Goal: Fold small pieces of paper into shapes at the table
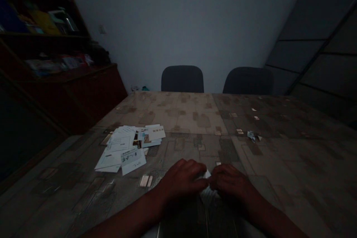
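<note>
Near the table's front edge, my left hand [185, 178] and my right hand [230, 182] meet with fingers curled inward. Between them is a small piece of white paper [208, 195], pinched by both hands and partly hidden by the fingers. Its lower part looks creased. To the left of my hands lies a loose pile of white cards [119, 145], some with printed text and small pictures. One card [133, 160] with dark handwriting-like lettering rests at the pile's front.
A patterned cloth covers the table [178, 119]. A crumpled scrap of paper [251, 135] lies to the right. Two dark chairs, one at the centre [182, 79] and one farther right [248, 80], stand beyond the far edge. A cabinet with shelves [92, 81] is at the left. The room is dim.
</note>
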The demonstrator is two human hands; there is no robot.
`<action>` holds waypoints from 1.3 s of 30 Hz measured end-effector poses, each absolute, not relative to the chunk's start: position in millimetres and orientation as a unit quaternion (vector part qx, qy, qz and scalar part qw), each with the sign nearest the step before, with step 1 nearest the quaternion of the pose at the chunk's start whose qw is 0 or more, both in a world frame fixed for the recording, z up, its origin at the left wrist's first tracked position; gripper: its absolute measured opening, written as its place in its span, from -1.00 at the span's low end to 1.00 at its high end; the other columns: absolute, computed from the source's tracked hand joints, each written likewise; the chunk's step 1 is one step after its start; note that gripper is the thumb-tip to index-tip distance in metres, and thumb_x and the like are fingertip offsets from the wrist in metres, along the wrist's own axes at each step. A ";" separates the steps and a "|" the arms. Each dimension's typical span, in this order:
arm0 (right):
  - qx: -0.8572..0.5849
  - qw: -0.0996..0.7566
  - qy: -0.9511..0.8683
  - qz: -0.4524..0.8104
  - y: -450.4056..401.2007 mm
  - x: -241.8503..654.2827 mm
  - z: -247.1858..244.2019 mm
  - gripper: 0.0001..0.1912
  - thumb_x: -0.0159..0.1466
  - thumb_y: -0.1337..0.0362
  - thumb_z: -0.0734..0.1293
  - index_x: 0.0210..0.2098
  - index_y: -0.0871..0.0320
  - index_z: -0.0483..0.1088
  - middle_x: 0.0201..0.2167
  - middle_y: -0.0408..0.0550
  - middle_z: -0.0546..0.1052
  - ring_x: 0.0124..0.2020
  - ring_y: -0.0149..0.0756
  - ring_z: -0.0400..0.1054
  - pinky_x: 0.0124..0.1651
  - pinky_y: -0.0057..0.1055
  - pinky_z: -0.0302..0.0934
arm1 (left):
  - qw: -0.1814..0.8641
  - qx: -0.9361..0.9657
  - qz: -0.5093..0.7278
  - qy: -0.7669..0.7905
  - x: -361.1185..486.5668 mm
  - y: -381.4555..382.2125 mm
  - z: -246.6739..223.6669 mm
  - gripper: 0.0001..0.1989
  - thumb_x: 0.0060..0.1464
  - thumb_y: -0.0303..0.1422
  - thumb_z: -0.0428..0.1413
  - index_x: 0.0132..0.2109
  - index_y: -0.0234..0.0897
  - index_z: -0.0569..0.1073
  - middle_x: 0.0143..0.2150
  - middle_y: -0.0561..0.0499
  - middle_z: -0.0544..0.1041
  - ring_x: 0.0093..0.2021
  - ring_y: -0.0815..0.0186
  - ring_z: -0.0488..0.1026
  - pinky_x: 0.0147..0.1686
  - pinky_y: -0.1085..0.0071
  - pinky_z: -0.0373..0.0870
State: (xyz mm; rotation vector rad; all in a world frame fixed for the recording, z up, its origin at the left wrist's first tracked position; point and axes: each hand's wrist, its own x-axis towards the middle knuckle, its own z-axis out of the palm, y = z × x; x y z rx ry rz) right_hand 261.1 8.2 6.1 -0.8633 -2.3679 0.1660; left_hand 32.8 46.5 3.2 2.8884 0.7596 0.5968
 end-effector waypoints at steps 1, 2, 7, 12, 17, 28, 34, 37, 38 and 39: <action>-0.330 0.297 -0.893 0.071 7.5 261.7 7.3 -0.76 0.38 0.46 0.16 -0.32 0.12 0.40 -0.37 -0.08 0.57 -0.27 -0.29 0.39 -0.24 -0.39 0.21 | 0.029 0.952 0.199 0.232 32.5 45.4 1.8 -0.93 0.25 -0.40 0.09 -0.13 -0.14 0.42 -0.10 0.05 0.48 -0.17 0.27 0.37 -0.21 0.37 0.23; -0.336 0.282 -0.895 0.084 6.6 262.3 9.3 -0.76 0.38 0.46 0.16 -0.30 0.12 0.41 -0.34 -0.06 0.57 -0.25 -0.28 0.39 -0.22 -0.38 0.22 | 0.016 0.955 0.200 0.219 31.5 43.4 1.2 -0.95 0.25 -0.42 0.08 -0.19 -0.16 0.41 -0.15 0.06 0.48 -0.20 0.29 0.36 -0.24 0.37 0.21; -0.363 0.207 -0.898 0.134 -0.4 264.6 22.8 -0.78 0.31 0.50 0.20 -0.26 0.11 0.41 -0.29 -0.07 0.56 -0.18 -0.24 0.36 -0.14 -0.31 0.21 | 0.092 0.933 0.205 0.281 24.7 25.3 5.1 -0.86 0.21 -0.52 0.07 -0.32 -0.24 0.33 -0.34 0.12 0.41 -0.34 0.36 0.29 -0.31 0.39 0.13; -0.380 0.163 -0.898 0.149 -4.0 264.3 25.6 -0.83 0.25 0.49 0.26 -0.32 0.10 0.40 -0.12 -0.10 0.54 -0.10 -0.23 0.34 -0.02 -0.22 0.16 | 0.052 0.932 0.202 0.297 25.8 19.3 -5.7 -0.81 0.19 -0.53 0.10 -0.37 -0.24 0.30 -0.37 0.12 0.39 -0.36 0.33 0.24 -0.35 0.34 0.05; -0.377 0.191 -0.894 0.149 -3.1 266.0 18.6 -0.81 0.32 0.48 0.23 -0.32 0.10 0.41 -0.11 -0.11 0.55 -0.11 -0.23 0.34 -0.05 -0.24 0.16 | 0.007 0.932 0.217 0.291 28.6 24.7 -9.6 -0.80 0.11 -0.53 0.17 -0.42 -0.25 0.32 -0.42 0.11 0.37 -0.40 0.32 0.21 -0.40 0.34 0.01; -0.449 0.180 -0.851 0.203 -14.8 254.1 15.4 -0.87 0.19 0.44 0.37 -0.39 0.12 0.34 -0.37 -0.17 0.42 -0.29 -0.29 0.28 -0.20 -0.33 0.09 | 0.152 0.870 0.188 0.430 26.2 -4.7 0.8 -0.84 -0.10 -0.62 0.16 -0.38 -0.30 0.39 -0.35 0.03 0.44 -0.31 0.26 0.34 -0.35 0.37 0.20; -0.517 0.192 -0.818 0.162 -10.4 243.5 1.9 -0.80 0.22 0.45 0.38 -0.47 0.14 0.32 -0.45 -0.17 0.42 -0.33 -0.26 0.30 -0.23 -0.32 0.04 | 0.126 0.872 0.145 0.450 27.6 -0.1 10.3 -0.89 -0.06 -0.55 0.19 -0.38 -0.29 0.42 -0.34 0.00 0.47 -0.33 0.22 0.40 -0.36 0.31 0.33; -0.533 0.178 -0.813 0.151 -10.2 241.3 2.6 -0.81 0.23 0.44 0.38 -0.47 0.14 0.33 -0.45 -0.16 0.42 -0.33 -0.25 0.31 -0.23 -0.32 0.05 | 0.056 0.906 0.169 0.383 22.8 -14.7 -2.9 -0.92 0.08 -0.47 0.16 -0.22 -0.26 0.47 -0.24 -0.05 0.51 -0.27 0.18 0.43 -0.28 0.22 0.41; -0.536 0.172 -0.813 0.150 -10.3 241.0 3.5 -0.81 0.23 0.43 0.38 -0.47 0.14 0.33 -0.45 -0.16 0.42 -0.34 -0.25 0.31 -0.23 -0.32 0.05 | 0.024 0.920 0.198 0.339 20.8 -25.7 -9.2 -0.90 0.16 -0.46 0.11 -0.16 -0.27 0.47 -0.17 -0.08 0.51 -0.23 0.19 0.44 -0.22 0.21 0.43; -0.538 0.166 -0.813 0.150 -10.4 240.9 4.4 -0.81 0.24 0.42 0.38 -0.47 0.14 0.33 -0.45 -0.16 0.42 -0.34 -0.25 0.32 -0.23 -0.32 0.06 | 0.017 0.925 0.204 0.320 18.8 -39.6 -15.3 -0.87 0.22 -0.43 0.08 -0.09 -0.26 0.47 -0.09 -0.10 0.50 -0.16 0.19 0.45 -0.15 0.19 0.43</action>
